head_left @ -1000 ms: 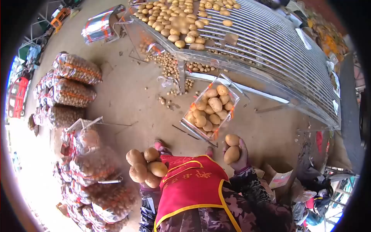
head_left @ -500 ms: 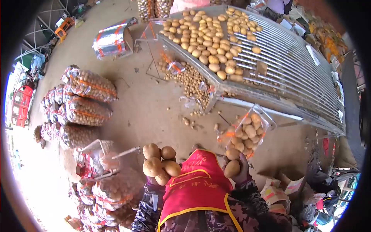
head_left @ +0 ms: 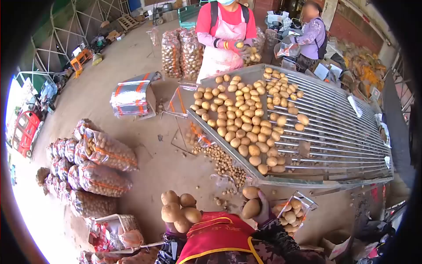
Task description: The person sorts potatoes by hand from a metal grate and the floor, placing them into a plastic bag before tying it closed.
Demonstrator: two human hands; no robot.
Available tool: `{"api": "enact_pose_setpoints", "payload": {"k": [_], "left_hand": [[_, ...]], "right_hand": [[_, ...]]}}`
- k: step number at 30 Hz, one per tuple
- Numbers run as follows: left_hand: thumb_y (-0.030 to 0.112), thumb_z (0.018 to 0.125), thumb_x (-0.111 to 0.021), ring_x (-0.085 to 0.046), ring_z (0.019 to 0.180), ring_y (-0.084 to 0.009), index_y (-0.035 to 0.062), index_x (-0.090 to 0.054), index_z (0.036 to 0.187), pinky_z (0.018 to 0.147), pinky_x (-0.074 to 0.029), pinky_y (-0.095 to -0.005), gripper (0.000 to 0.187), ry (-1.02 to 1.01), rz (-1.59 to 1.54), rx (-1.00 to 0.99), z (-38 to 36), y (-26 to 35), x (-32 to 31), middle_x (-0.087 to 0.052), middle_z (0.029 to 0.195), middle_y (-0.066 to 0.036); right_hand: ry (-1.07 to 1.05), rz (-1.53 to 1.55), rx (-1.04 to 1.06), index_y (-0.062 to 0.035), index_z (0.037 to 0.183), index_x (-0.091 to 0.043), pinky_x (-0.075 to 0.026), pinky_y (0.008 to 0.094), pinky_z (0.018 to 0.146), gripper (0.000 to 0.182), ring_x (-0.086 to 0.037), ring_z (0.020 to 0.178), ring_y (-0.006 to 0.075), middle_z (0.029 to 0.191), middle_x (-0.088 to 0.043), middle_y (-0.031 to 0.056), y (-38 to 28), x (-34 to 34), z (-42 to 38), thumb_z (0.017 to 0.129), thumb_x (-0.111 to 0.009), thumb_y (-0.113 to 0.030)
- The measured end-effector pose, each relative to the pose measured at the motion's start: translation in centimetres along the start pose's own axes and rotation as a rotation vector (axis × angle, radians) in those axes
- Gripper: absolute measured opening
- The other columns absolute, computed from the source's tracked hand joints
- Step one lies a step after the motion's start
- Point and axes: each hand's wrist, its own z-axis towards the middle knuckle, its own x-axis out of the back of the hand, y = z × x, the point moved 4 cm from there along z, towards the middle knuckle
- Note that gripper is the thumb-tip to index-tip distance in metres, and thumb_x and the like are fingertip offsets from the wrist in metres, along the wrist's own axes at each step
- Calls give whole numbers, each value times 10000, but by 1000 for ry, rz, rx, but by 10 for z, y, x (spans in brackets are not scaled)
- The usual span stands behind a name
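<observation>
My right hand (head_left: 263,207) had its fingers closed on two potatoes (head_left: 251,200), the open bag (head_left: 291,214) just right; my left hand (head_left: 172,227), mostly hidden, cradled a potato cluster (head_left: 179,206).

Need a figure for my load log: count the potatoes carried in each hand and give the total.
Potatoes in the left hand: 5
Potatoes in the right hand: 2
Total: 7
</observation>
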Motion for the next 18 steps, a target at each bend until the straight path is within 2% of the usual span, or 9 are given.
{"api": "enact_pose_setpoints", "payload": {"k": [1,6,8,9,10,13,14,16,18], "left_hand": [[-24,993,-435,-169,604,-123,176,-234,739,475,-202,-273,381,-405,698,-153,16,-36,-123,-187,789,39],[-14,959,-544,-391,885,-141,81,-362,1091,667,-401,-224,244,-181,450,145,104,50,-28,-325,1053,-43],[-10,946,-587,-479,997,-149,43,-413,1232,744,-480,-204,339,-59,-90,364,145,98,73,-380,1159,-76],[-8,939,-609,-524,1053,-152,24,-439,1303,783,-520,-194,402,104,-977,600,163,134,171,-407,1211,-93],[-8,939,-609,-524,1053,-152,24,-439,1303,783,-520,-194,402,143,-976,628,189,139,164,-407,1211,-93],[0,910,-565,-447,771,-141,107,-388,895,511,-386,-259,208,-598,1320,-372,269,123,42,-381,877,4],[59,920,-554,-326,642,-122,147,-277,819,453,-277,-287,308,-653,1381,-26,288,109,-21,-310,773,24],[82,927,-553,-330,639,-117,151,-285,827,450,-280,-286,294,-483,1005,424,324,107,-58,-318,772,24],[105,934,-552,-333,637,-112,154,-294,836,448,-283,-286,280,-336,745,702,360,98,-80,-326,771,24]], "right_hand": [[4,60,-45,-52,1290,-531,-537,446,799,608,-634,914,291,1107,-638,147,-9,-33,1,914,-585,-527],[-57,17,62,-50,1325,-501,-545,450,785,583,-638,967,290,1151,-623,146,-11,-94,70,939,-558,-482],[7,2,158,-45,1324,-500,-542,447,788,582,-634,978,288,1155,-620,147,-16,-136,90,942,-554,-481],[55,-21,231,-41,1323,-499,-539,444,791,581,-630,988,285,1160,-617,148,-13,-152,98,945,-550,-479],[5,74,207,-11,1311,-505,-556,419,814,603,-639,988,289,1126,-628,162,0,-144,119,938,-573,-480],[122,276,146,-14,1312,-505,-556,406,810,601,-639,986,288,1144,-623,160,27,-169,156,941,-570,-483],[78,320,151,-24,1323,-497,-556,407,814,619,-642,968,291,1141,-620,164,35,-176,170,936,-574,-501],[142,267,233,-17,1336,-484,-557,404,818,638,-645,960,292,1147,-618,172,38,-209,190,935,-574,-506],[141,125,277,-35,1326,-485,-547,423,829,586,-628,1012,286,1159,-617,168,40,-217,200,969,-523,-498]]}}
